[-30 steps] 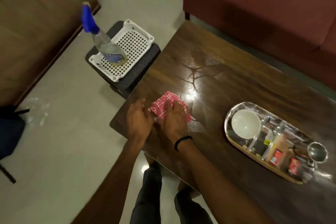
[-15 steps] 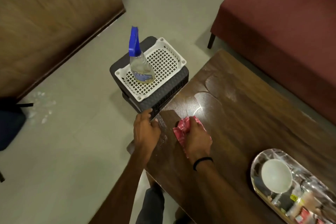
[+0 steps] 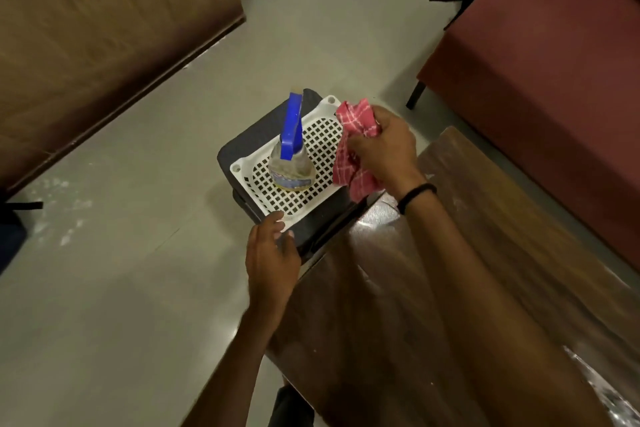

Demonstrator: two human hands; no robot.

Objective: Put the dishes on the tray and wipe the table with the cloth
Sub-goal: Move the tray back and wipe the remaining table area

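My right hand [image 3: 386, 149] grips the bunched red checked cloth [image 3: 353, 163] in the air above the right end of the white perforated basket [image 3: 311, 198], just past the table's corner. The cloth hangs down from my fingers. My left hand [image 3: 272, 255] hovers with relaxed fingers at the near corner of the basket, beside the edge of the dark wooden table [image 3: 485, 253]. Only a silvery sliver of the tray [image 3: 613, 395] shows at the bottom right; the dishes on it are out of view.
A clear spray bottle with a blue trigger head [image 3: 292, 152] stands in the white basket, which sits on a dark stool [image 3: 249, 146]. A maroon sofa [image 3: 554, 62] runs along the table's far side. A wooden panel [image 3: 104, 28] stands at upper left over pale floor.
My right hand lifted the cloth off the table and carried it left, over the basket. My left hand left the table edge and came near the basket's corner. The view swung left.
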